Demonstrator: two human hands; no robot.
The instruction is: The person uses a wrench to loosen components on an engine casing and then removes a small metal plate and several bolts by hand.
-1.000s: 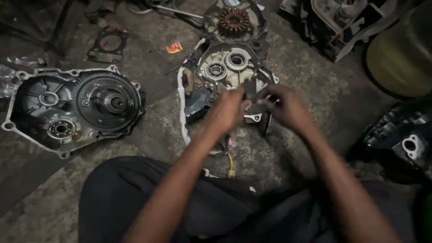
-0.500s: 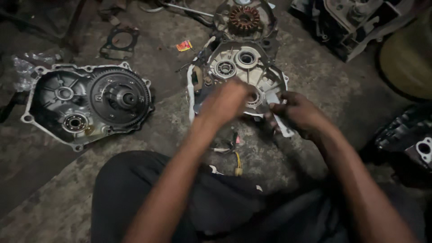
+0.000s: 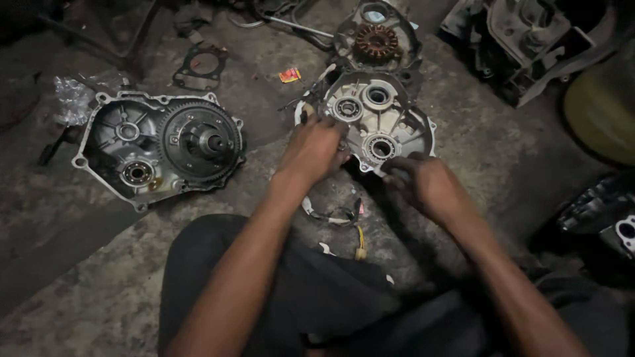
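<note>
Gritty floor (image 3: pixel 79 251); hands (image 3: pixel 317 147) at engine cover (image 3: pixel 397 125) edge.

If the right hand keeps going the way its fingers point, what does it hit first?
The right hand points up-left at the light engine cover. Its fingertips are already at the cover's lower edge, so it would probably meet the round bearing next; depth is unclear.

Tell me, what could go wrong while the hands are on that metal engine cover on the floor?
The left hand and right hand grip the near edge of the engine cover, so fingers might get pinched if it slips. The loose wires lying just below it could snag or get crushed. Grit from the dusty floor may get into its open bearings.
</note>
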